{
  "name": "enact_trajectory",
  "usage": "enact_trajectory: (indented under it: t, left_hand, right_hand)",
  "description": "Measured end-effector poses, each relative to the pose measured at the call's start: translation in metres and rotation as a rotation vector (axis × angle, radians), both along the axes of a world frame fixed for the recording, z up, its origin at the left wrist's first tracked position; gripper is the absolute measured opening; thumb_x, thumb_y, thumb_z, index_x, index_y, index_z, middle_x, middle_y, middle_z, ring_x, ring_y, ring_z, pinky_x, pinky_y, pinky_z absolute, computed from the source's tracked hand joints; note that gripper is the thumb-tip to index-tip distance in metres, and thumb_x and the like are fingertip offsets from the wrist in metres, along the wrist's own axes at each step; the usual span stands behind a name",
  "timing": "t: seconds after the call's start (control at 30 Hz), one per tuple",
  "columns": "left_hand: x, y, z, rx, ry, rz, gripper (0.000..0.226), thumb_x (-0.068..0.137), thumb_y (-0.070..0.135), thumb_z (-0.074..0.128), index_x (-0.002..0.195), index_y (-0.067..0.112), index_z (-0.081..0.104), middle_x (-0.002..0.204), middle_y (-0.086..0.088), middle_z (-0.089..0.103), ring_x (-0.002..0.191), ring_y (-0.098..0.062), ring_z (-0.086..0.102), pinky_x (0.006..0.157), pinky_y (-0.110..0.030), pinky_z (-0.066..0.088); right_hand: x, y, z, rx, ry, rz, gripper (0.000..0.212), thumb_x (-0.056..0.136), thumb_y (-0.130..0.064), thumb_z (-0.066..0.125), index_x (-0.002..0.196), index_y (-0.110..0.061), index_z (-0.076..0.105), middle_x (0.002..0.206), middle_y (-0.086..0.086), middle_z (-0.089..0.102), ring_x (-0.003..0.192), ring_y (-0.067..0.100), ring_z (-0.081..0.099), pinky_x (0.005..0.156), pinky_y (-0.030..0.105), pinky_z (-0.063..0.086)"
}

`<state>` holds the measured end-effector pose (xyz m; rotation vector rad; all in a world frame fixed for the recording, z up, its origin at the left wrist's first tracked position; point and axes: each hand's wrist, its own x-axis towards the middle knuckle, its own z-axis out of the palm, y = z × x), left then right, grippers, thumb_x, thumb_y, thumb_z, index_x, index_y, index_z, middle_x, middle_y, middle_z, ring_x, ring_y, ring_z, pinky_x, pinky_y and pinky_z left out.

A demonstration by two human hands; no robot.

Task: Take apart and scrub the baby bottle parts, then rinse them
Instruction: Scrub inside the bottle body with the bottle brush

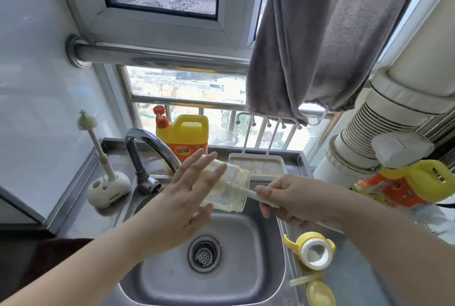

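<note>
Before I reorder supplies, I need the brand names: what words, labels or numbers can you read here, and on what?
"百强", or close to it: white characters on the orange label of the yellow detergent jug behind the faucet; the small print below is blurred.
Dark lettering on the white brush stand: too small to read.
Label on the second yellow jug at right: blurred, unreadable.
Nothing else carries text.

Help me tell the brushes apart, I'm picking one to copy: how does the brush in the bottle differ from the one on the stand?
The brush in the bottle lies nearly level, gripped by the right hand; the brush on the stand stands tilted, untouched. The first's head is hidden inside the bottle, which the left hand holds; the second's bristly head is bare. Both have pale, slim handles.
</note>
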<state>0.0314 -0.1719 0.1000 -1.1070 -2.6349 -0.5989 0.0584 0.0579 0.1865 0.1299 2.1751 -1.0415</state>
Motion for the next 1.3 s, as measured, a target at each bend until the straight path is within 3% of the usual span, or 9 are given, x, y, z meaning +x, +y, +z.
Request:
enact_trajectory:
  t: [0.17,0.4,0.6,0.77,0.93,1.03,1.17,1.23,1.3]
  left_hand:
    - [-0.013,0.003,0.028,-0.143,-0.142,0.118,0.103,0.068,0.056,0.072,0.149,0.035,0.010,0.132,0.011,0.018,0.124,-0.007,0.012,0.105,-0.034,0.036]
    - [-0.013,0.001,0.032,-0.144,-0.160,0.082,0.097,0.065,0.056,0.075,0.144,0.032,0.025,0.139,0.020,0.031,0.123,0.004,0.024,0.105,-0.020,0.030]
    - [-0.016,0.000,0.024,0.001,-0.058,0.050,0.092,0.056,0.066,0.063,0.136,0.024,0.044,0.126,0.006,0.055,0.113,-0.001,0.039,0.091,-0.031,0.047]
    - [-0.017,0.002,0.019,0.000,0.086,0.015,0.080,0.061,0.059,0.057,0.127,0.016,0.047,0.116,-0.006,0.062,0.109,-0.019,0.048,0.065,-0.040,0.059]
    - [-0.014,0.005,0.016,0.072,0.120,-0.003,0.078,0.061,0.057,0.056,0.126,0.015,0.046,0.114,-0.008,0.062,0.107,-0.018,0.047,0.067,-0.040,0.058]
    - [-0.013,0.004,0.010,0.040,0.133,-0.007,0.077,0.061,0.055,0.060,0.126,0.014,0.048,0.113,-0.006,0.063,0.106,-0.017,0.050,0.072,-0.036,0.058]
    - [-0.014,0.000,0.007,0.096,0.047,0.039,0.085,0.058,0.064,0.063,0.129,0.019,0.046,0.116,-0.002,0.062,0.108,-0.015,0.053,0.087,-0.029,0.049]
    - [-0.016,-0.001,0.010,0.093,0.046,0.038,0.086,0.058,0.064,0.062,0.130,0.020,0.043,0.117,-0.003,0.062,0.108,-0.014,0.051,0.086,-0.029,0.047]
    - [-0.018,-0.003,0.010,0.067,0.082,0.021,0.085,0.059,0.060,0.063,0.130,0.017,0.043,0.117,-0.005,0.061,0.109,-0.016,0.047,0.084,-0.032,0.050]
  right_hand:
    - [0.004,-0.004,0.003,0.179,0.120,0.127,0.043,0.096,-0.047,0.042,0.069,-0.021,0.064,0.047,-0.009,0.044,0.041,0.008,0.037,0.044,0.019,0.032]
    - [0.006,0.013,0.008,0.445,0.251,0.290,0.030,0.097,-0.045,0.040,0.091,-0.030,0.066,0.063,-0.009,0.048,0.053,0.007,0.041,0.051,0.018,0.031]
    - [-0.001,0.016,0.007,0.867,0.795,0.340,0.032,0.098,-0.048,0.030,0.092,-0.027,0.053,0.079,-0.008,0.052,0.073,0.015,0.053,0.057,0.027,0.032]
    - [0.006,0.007,0.001,0.358,0.286,0.270,0.028,0.096,-0.045,0.043,0.087,-0.031,0.066,0.053,-0.007,0.044,0.046,0.008,0.036,0.044,0.017,0.030]
    - [0.005,0.012,0.003,-0.052,-0.091,0.110,0.034,0.099,-0.037,0.043,0.083,-0.018,0.067,0.048,-0.007,0.035,0.042,0.009,0.027,0.040,0.019,0.023]
    - [0.001,0.011,0.003,0.318,0.174,0.245,0.032,0.097,-0.043,0.043,0.087,-0.025,0.068,0.052,-0.009,0.042,0.043,0.007,0.035,0.043,0.018,0.028]
    - [-0.002,0.009,-0.002,0.901,0.899,0.397,0.021,0.091,-0.040,0.055,0.083,-0.022,0.060,0.068,-0.005,0.054,0.057,0.016,0.049,0.050,0.024,0.029]
    - [0.002,0.003,-0.003,0.959,1.107,0.394,0.023,0.080,-0.035,0.072,0.068,-0.021,0.058,0.054,-0.007,0.044,0.043,0.016,0.041,0.042,0.018,0.017]
    - [0.005,-0.001,-0.005,0.805,0.930,0.357,0.019,0.092,-0.039,0.055,0.078,-0.027,0.056,0.057,-0.008,0.037,0.052,0.014,0.039,0.043,0.020,0.016]
